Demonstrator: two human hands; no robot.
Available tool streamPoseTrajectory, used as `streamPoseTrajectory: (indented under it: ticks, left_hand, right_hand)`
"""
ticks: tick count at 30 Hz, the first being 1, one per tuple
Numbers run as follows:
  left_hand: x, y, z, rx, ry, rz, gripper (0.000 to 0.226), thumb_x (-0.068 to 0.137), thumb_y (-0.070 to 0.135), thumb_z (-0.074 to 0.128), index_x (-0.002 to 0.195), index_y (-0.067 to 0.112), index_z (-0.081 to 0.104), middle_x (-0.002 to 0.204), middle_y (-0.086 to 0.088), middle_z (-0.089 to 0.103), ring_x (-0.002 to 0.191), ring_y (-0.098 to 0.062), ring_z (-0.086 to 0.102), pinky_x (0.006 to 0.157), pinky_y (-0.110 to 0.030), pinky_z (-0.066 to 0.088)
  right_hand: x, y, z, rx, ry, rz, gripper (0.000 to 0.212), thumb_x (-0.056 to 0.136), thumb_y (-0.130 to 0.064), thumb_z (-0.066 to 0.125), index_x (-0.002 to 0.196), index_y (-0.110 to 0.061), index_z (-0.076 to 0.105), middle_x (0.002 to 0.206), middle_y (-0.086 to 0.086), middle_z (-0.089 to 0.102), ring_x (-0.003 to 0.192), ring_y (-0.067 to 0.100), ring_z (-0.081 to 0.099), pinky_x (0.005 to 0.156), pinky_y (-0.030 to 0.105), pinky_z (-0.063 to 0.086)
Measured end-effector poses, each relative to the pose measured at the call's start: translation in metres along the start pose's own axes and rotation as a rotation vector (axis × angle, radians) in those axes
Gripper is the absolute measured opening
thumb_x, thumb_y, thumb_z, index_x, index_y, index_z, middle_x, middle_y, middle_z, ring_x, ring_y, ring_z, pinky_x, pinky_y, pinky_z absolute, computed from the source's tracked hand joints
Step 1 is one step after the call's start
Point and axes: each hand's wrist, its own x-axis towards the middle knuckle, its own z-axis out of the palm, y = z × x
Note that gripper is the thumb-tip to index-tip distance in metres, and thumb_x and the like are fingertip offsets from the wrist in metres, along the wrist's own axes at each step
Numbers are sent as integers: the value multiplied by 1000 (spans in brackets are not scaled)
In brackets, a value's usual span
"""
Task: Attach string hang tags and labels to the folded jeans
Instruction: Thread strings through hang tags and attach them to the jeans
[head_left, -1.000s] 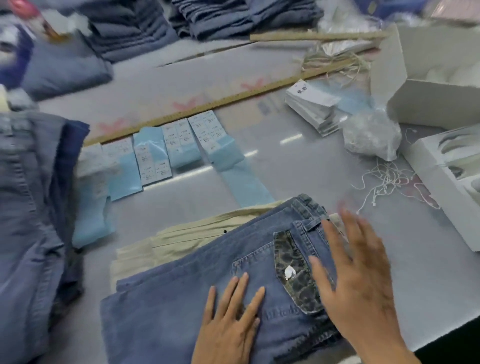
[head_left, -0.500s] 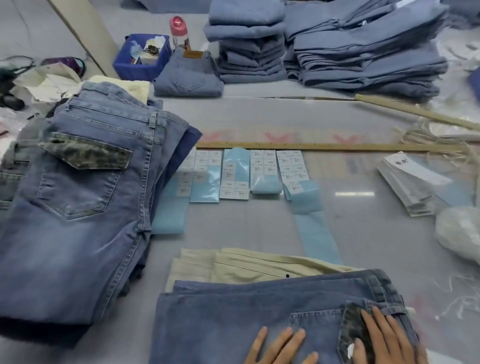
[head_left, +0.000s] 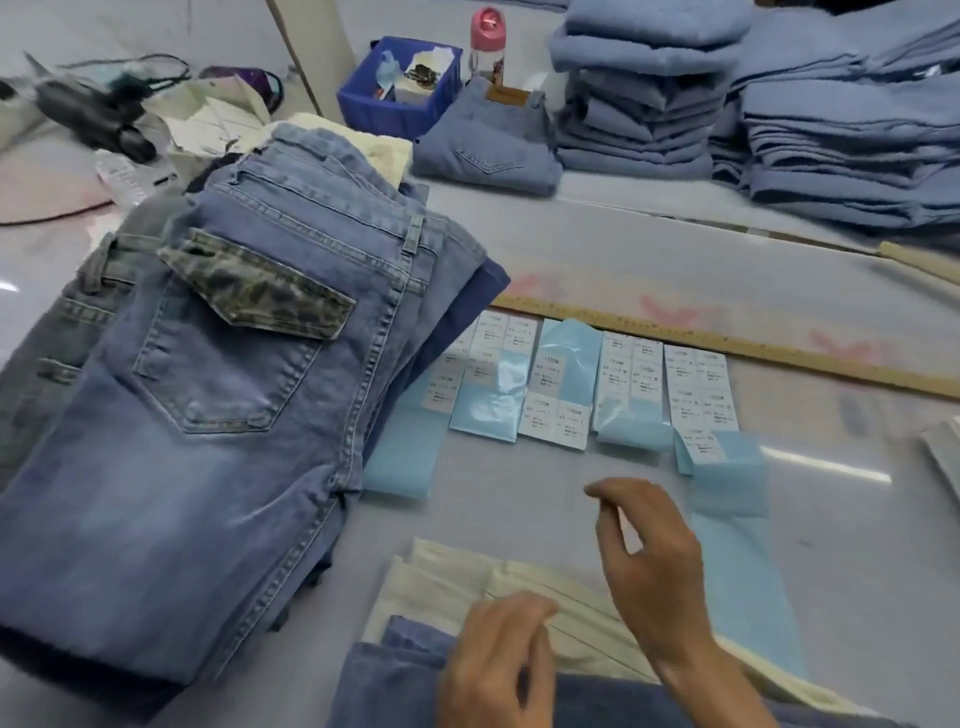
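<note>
Reaching for label sheets (head_left: 597, 384) | right hand (head_left: 649, 561) loosely curled, empty, above table (head_left: 519, 504) | left hand (head_left: 493, 670) curled on near jeans (head_left: 395, 686), grip unclear | labelling not begun; pile (head_left: 208, 415) waits left.

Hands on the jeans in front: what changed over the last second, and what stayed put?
Both hands have lifted off the front jeans, where they lay flat. The right hand now reaches forward toward the label sheets, fingers loosely curled, holding nothing visible. The left hand hovers over the jeans, its grip unclear. The label sheets, wooden ruler and the jeans pile on the left lie as before.
</note>
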Motion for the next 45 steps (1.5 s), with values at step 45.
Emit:
streamPoseTrajectory:
  ticks: [45]
  left_hand:
    - [116, -119, 7, 619, -38, -102, 51, 98, 36, 49, 143, 13, 54, 157, -10, 42, 143, -28, 40, 112, -45, 35]
  right_hand:
    - [155, -8, 176, 111, -769, -146, 17, 83, -13, 74, 100, -10, 77, 100, 8, 69, 91, 23, 63, 82, 31, 50]
